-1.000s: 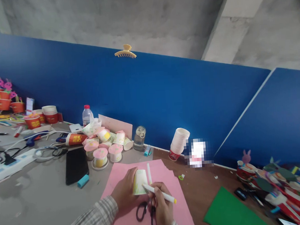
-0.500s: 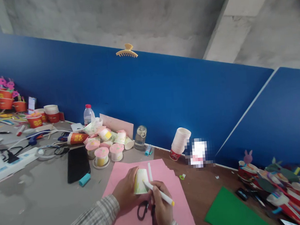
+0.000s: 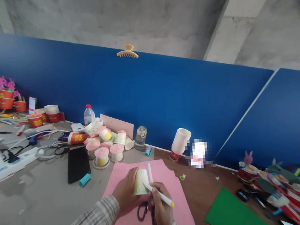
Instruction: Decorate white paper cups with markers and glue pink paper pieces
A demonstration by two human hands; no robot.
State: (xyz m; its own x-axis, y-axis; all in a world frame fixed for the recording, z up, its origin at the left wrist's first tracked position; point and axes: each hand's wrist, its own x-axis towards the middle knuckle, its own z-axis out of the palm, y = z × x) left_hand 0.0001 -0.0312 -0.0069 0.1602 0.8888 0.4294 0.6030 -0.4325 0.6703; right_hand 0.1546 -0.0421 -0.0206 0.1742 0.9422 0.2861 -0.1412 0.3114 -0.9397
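My left hand is wrapped round the left side of a paper cup, white with yellow and green colouring, held above pink paper. In my right hand is a white marker with a yellow end; its tip meets the cup's side or lies very close to it. Beneath my hands lie black-handled scissors, partly covered by the right hand. Just behind the cup a slim white stick-like piece rests on the paper.
Decorated paper cups with pink tops cluster at back left, near a glass jar. A black phone and a turquoise marker cap lie left. Stacked cups lean by the blue partition. Green paper lies right.
Hardly anything differs. The marker tip has shifted very slightly against the cup, and both hands keep their hold.
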